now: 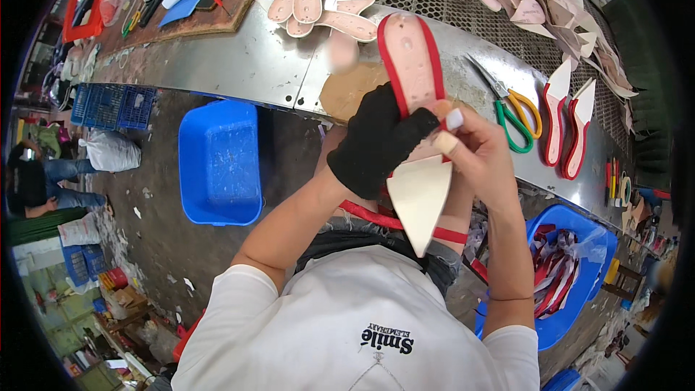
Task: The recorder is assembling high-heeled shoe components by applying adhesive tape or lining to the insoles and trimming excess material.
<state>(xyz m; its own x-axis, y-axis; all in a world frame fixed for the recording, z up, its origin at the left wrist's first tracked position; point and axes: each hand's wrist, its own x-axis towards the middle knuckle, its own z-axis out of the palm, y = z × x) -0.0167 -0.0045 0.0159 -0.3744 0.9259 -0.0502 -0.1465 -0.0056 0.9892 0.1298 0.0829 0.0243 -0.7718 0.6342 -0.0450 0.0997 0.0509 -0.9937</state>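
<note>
Head camera view looks straight down on the worker in the white T-shirt, and from where I stand the work is held above the lap, in front of the steel-topped bench. It is a long pink shoe insole with red edging and a pointed white toe, its rounded heel facing the bench and its toe aimed back at the wearer. The left hand, in a black fingerless glove, is closed firmly around the insole's narrow middle. The bare right hand with wrapped fingertips works at the right edge there, thumb and forefinger close together with a slight gap; I can't tell whether they pinch the edging. A narrow red strip runs across the lap, passing behind the white toe.

On the bench, scissors with one green and one yellow handle lie right of the hands, and beyond them red-edged insoles with white toes. Unedged pink-and-white insoles sit piled at the far side. Below, a blue plastic tub stands left; another blue tub, holding red and white strips, stands right.
</note>
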